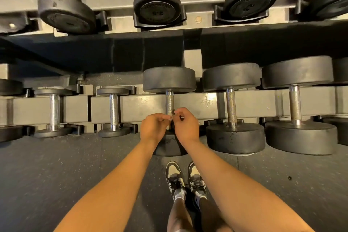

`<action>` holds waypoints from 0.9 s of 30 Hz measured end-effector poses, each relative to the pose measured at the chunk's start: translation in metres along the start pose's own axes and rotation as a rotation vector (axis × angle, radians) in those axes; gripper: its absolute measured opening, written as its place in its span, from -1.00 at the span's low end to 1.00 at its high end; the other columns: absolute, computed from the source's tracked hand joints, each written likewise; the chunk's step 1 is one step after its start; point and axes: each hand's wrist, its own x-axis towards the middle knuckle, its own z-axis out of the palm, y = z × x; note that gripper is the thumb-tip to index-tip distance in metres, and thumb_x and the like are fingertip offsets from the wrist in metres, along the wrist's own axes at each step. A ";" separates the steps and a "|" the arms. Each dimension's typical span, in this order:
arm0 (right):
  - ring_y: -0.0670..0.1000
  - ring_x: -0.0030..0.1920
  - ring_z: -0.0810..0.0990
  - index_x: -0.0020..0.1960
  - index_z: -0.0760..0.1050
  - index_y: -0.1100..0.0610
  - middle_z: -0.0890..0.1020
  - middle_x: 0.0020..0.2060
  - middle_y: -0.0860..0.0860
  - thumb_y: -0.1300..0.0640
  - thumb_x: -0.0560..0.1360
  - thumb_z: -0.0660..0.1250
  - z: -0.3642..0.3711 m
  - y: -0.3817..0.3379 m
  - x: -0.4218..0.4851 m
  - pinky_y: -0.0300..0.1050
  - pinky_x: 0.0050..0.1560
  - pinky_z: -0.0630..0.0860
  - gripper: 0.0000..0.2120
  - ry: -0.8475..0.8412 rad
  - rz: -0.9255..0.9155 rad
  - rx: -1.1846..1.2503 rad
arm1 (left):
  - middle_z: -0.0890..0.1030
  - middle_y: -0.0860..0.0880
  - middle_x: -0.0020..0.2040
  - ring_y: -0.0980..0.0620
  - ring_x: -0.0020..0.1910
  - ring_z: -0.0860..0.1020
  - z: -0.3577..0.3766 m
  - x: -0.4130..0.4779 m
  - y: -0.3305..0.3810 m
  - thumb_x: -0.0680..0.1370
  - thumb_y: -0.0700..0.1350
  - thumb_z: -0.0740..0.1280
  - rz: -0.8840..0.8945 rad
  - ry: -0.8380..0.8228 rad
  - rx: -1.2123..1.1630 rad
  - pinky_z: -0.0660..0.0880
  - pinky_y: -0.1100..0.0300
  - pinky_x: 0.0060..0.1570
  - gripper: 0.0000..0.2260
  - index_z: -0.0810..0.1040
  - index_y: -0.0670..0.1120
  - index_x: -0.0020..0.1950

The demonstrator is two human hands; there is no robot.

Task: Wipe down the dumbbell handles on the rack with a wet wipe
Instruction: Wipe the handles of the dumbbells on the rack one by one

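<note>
A two-tier dumbbell rack (139, 105) fills the view. On the lower tier, a black dumbbell with a knurled steel handle (169, 101) sits in the middle. My left hand (153, 128) and my right hand (186, 126) meet just in front of that handle's near end. Between their fingertips they pinch a small crumpled, greyish wet wipe (171, 118), most of it hidden by the fingers. The wipe lies against the lower part of the handle.
Two small dumbbells (54, 111) (114, 110) lie left of the hands, two large ones (231, 105) (294, 103) to the right. The upper tier (197, 19) holds several more. Dark rubber floor (56, 175) and my two sneakers (185, 179) are below.
</note>
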 end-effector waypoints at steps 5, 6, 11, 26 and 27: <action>-0.15 -0.09 0.56 0.17 0.43 -0.09 0.54 -0.08 -0.20 0.13 0.63 0.29 -0.011 -0.010 -0.003 -0.30 -0.15 0.49 -0.83 -0.124 -0.019 0.139 | 0.67 0.07 0.07 0.15 0.08 0.62 0.003 -0.011 0.012 0.65 -0.24 0.31 0.108 0.047 -0.280 0.52 0.37 0.11 -0.83 0.65 -0.04 0.12; -0.12 -0.06 0.58 0.19 0.46 -0.07 0.56 -0.04 -0.16 0.16 0.62 0.31 -0.009 -0.014 0.000 -0.27 -0.09 0.53 -0.80 -0.120 -0.014 0.174 | 0.65 0.05 0.10 0.17 0.09 0.61 0.004 -0.011 0.016 0.67 -0.25 0.27 0.100 0.043 -0.317 0.52 0.41 0.10 -0.81 0.63 -0.06 0.17; -0.08 0.05 0.57 0.16 0.62 0.05 0.58 0.09 -0.01 0.30 0.59 0.31 -0.001 -0.018 0.025 -0.41 0.09 0.49 -0.75 -0.005 -0.046 0.185 | 0.63 0.05 0.19 0.11 0.16 0.59 0.006 -0.002 0.015 0.71 -0.16 0.20 0.108 0.049 -0.352 0.50 0.24 0.20 -0.78 0.57 -0.04 0.28; -0.07 0.13 0.54 0.28 0.60 0.16 0.57 0.15 0.03 0.36 0.59 0.29 0.004 -0.010 0.038 -0.64 0.06 0.30 -0.69 -0.041 -0.216 -0.071 | 0.57 0.23 -0.13 0.31 -0.18 0.50 0.007 -0.011 0.007 0.71 0.04 0.14 0.025 0.138 -0.097 0.40 0.25 -0.09 -0.77 0.59 0.10 0.18; -0.09 0.13 0.53 0.28 0.60 0.17 0.55 0.15 0.01 0.36 0.59 0.29 0.003 -0.015 0.042 -0.65 0.09 0.29 -0.69 -0.014 -0.222 -0.043 | 0.57 0.24 -0.15 0.29 -0.17 0.52 0.007 -0.009 0.005 0.71 0.04 0.15 0.033 0.143 -0.103 0.43 0.23 -0.07 -0.77 0.60 0.10 0.17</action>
